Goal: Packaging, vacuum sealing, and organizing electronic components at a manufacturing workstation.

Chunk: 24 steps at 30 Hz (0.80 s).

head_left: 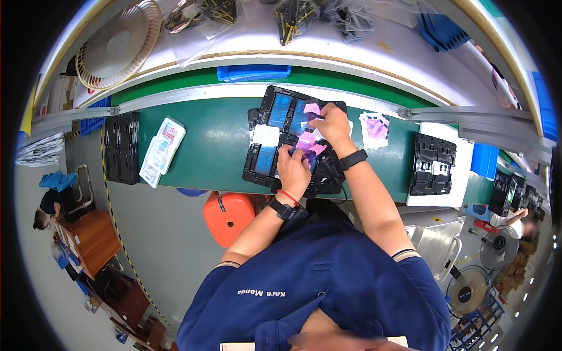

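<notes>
A black plastic tray (250, 161) lies on the green bench in front of me, tilted a little. Blue film-covered flat panels (281, 110) sit in its compartments, and pink tabs (305, 140) stick out along the right-hand ones. My left hand (294, 174) rests low over the tray, its fingers drawn together beside a pink tab; what they pinch is hidden. Higher up, my right hand (332, 126) curls its fingers by another pink tab (312, 109) and a panel edge. Its fingertips are closed, and I cannot make out what is between them. A white piece (265, 136) lies across the tray's left part.
Pink-and-white film pieces (374, 128) lie right of the tray. Another black tray (433, 164) sits farther right, and stacked black trays (122, 148) stand at far left near white printed cards (164, 146). An overhead shelf (252, 50) spans the back; an orange stool (227, 219) stands below.
</notes>
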### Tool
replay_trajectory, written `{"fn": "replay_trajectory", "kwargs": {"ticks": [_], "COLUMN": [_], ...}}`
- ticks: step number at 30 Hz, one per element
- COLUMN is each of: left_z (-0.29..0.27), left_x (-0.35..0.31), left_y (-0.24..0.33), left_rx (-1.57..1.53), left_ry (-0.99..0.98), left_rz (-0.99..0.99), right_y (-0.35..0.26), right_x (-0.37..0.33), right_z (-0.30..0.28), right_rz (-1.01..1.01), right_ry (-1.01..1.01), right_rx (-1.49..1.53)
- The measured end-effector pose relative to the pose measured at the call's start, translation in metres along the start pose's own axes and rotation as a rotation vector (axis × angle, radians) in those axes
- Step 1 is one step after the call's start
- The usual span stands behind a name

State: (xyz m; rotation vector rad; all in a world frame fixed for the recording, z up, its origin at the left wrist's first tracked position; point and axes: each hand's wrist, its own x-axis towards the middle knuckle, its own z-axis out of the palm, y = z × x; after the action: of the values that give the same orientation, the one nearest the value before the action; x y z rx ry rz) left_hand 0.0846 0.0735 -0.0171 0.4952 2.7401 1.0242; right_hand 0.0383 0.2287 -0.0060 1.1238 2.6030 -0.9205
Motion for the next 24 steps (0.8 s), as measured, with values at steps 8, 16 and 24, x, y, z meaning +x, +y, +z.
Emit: {"fn": "replay_trajectory", "kwargs": {"ticks": [8,16,24], "left_z": [-0.008,-0.101,-0.114], "left_x": [-0.001,-0.003,-0.012], "left_y": [-0.055,-0.116,-0.109], "left_rx": [-0.756,-1.172,-1.358], "left_ry": [-0.222,-0.241,-0.102], "left_rz": [-0.204,-0.342,-0.313], "right_y": [0.052,0.078,0.091], "right_x": [0.018,0.016,0.002], "right_z": [0.010,-0.018,-0.030], "right_rz": [-0.055,0.046,-0.058], "right_ry": [-0.108,-0.192,-0.174], "right_rx": [0.693,1.008,1.179]}}
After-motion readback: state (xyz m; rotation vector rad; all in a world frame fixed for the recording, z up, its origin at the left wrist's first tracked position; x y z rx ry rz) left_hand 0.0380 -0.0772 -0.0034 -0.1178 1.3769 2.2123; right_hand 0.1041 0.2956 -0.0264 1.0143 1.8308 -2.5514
